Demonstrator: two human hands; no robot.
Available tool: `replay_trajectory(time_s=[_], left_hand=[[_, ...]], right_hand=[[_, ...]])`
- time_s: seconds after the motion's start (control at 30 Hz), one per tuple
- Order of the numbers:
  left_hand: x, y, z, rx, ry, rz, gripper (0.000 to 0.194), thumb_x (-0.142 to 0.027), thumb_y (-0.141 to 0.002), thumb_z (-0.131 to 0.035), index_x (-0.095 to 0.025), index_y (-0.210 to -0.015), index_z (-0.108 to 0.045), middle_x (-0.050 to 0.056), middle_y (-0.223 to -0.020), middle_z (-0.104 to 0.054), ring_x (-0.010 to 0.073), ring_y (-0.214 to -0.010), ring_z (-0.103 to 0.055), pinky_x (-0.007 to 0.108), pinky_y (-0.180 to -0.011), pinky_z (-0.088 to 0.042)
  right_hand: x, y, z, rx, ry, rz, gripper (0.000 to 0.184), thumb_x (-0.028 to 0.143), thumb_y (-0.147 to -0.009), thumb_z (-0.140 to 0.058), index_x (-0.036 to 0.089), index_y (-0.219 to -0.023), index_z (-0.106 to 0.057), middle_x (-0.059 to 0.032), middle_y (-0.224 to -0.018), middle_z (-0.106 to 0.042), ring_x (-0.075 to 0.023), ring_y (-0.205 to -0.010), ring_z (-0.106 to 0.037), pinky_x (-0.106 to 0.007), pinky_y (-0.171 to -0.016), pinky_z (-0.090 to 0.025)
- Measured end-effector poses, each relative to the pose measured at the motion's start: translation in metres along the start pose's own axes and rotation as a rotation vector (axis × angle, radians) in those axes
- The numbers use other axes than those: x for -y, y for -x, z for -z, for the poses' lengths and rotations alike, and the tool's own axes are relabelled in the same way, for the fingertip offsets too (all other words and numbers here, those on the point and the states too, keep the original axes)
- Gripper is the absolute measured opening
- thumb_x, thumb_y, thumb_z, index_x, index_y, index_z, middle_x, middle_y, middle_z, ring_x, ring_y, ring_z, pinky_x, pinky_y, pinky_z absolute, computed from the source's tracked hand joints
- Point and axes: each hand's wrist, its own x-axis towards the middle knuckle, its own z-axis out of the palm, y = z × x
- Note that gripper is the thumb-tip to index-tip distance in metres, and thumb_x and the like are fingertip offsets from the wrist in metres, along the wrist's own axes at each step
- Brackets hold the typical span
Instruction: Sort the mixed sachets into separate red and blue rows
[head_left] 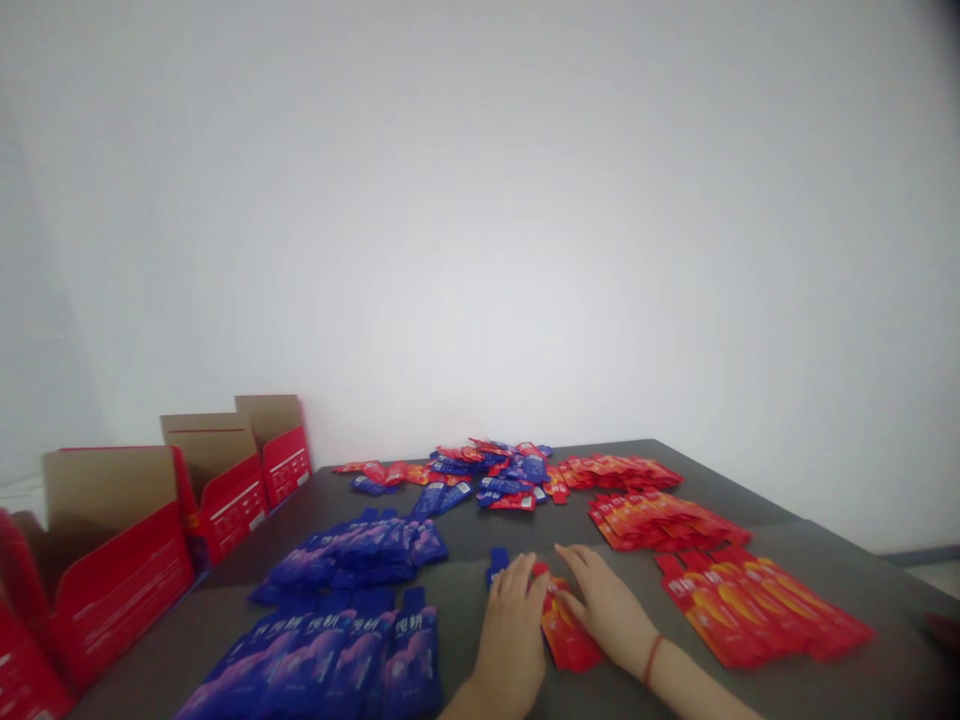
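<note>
My left hand is curved over a blue pouch on the dark table, its fingers close together. Only the top of that pouch shows past my fingers; the rest is hidden. Between my hands lie red-orange pouches, overlapping so that I cannot tell how many. My right hand, with a thin red band at the wrist, rests at their right edge. Its thumb touches them and stands apart from the stretched fingers.
Fanned rows of blue pouches lie on the left. Rows of red-orange pouches lie on the right. A mixed heap of pouches is at the back. Several open red cardboard boxes line the table's left side, and a white wall stands behind.
</note>
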Motion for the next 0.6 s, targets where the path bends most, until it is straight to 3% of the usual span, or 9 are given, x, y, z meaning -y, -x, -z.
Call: replay_trajectory(time_s=[0.07,0.17,0.23,0.33,0.4,0.47,0.53,0.6], left_hand=[[-0.005,0.005,-0.006,0.069,-0.012,-0.028,0.057,-0.01,-0.082,-0.04,-0.021,-0.138,-0.043,0.004,-0.15,-0.032,0.0194,-0.138,-0.024,0.038,-0.115,-0.017],[-0.004,0.008,-0.012,0.101,-0.024,-0.007,0.056,-0.013,-0.085,-0.036,-0.014,-0.141,-0.037,0.007,-0.15,-0.03,0.0197,-0.139,-0.024,0.039,-0.115,-0.018],[-0.002,0.011,-0.013,0.111,-0.029,-0.081,0.055,-0.016,-0.085,-0.038,-0.013,-0.14,-0.039,0.008,-0.149,-0.034,0.0202,-0.138,-0.026,0.04,-0.116,-0.016],[-0.005,0.015,-0.012,0.127,-0.003,-0.303,0.056,-0.024,-0.081,-0.052,-0.017,-0.135,-0.044,0.007,-0.143,-0.043,0.0222,-0.132,-0.035,0.043,-0.116,-0.011],[-0.013,0.015,-0.009,0.144,0.027,-0.358,0.045,-0.025,-0.081,-0.054,-0.021,-0.126,-0.053,0.006,-0.129,-0.058,0.0212,-0.119,-0.049,0.044,-0.114,-0.016],[-0.023,0.013,-0.005,0.176,0.044,-0.33,0.026,-0.023,-0.086,-0.048,-0.022,-0.108,-0.062,0.003,-0.106,-0.068,0.0191,-0.1,-0.059,0.04,-0.106,-0.03],[-0.034,0.011,-0.001,0.198,0.07,-0.272,0.022,-0.023,-0.09,-0.044,-0.021,-0.092,-0.066,0.002,-0.089,-0.07,0.0182,-0.086,-0.062,0.033,-0.09,-0.041],[-0.041,0.009,0.002,0.215,0.15,-0.207,0.021,-0.026,-0.089,-0.046,-0.021,-0.087,-0.067,0.002,-0.085,-0.07,0.0181,-0.082,-0.062,0.026,-0.075,-0.043]], right_hand=[[0.011,0.016,0.003,0.075,0.126,0.083,0.057,0.025,-0.075,-0.055,0.011,-0.13,-0.052,-0.0162,-0.134,-0.052,-0.0274,-0.124,-0.047,-0.04,-0.107,-0.034],[0.02,0.04,0.003,0.263,0.203,0.085,0.065,0.019,-0.07,-0.053,0.006,-0.133,-0.048,-0.0187,-0.139,-0.047,-0.0292,-0.127,-0.044,-0.04,-0.109,-0.034],[0.017,0.053,0.007,0.32,0.181,0.093,0.064,0.013,-0.069,-0.049,0.005,-0.133,-0.048,-0.019,-0.139,-0.047,-0.0278,-0.128,-0.044,-0.04,-0.11,-0.033],[0.0,0.069,0.023,0.303,0.009,0.138,0.059,0.012,-0.074,-0.045,0.013,-0.132,-0.052,-0.014,-0.135,-0.052,-0.0235,-0.124,-0.049,-0.038,-0.109,-0.034],[-0.013,0.08,0.036,0.273,-0.142,0.112,0.05,0.018,-0.081,-0.044,0.018,-0.13,-0.055,-0.0116,-0.132,-0.056,-0.0224,-0.121,-0.052,-0.037,-0.107,-0.036],[-0.02,0.087,0.047,0.243,-0.26,0.049,0.045,0.027,-0.085,-0.047,0.019,-0.128,-0.056,-0.0119,-0.131,-0.057,-0.0239,-0.12,-0.053,-0.038,-0.106,-0.037],[-0.022,0.09,0.054,0.216,-0.337,-0.005,0.045,0.035,-0.084,-0.054,0.019,-0.126,-0.058,-0.0123,-0.129,-0.059,-0.0259,-0.119,-0.054,-0.039,-0.104,-0.038],[-0.02,0.088,0.054,0.206,-0.408,-0.031,0.042,0.042,-0.082,-0.057,0.019,-0.117,-0.064,-0.0107,-0.118,-0.066,-0.0263,-0.11,-0.059,-0.037,-0.099,-0.042]])
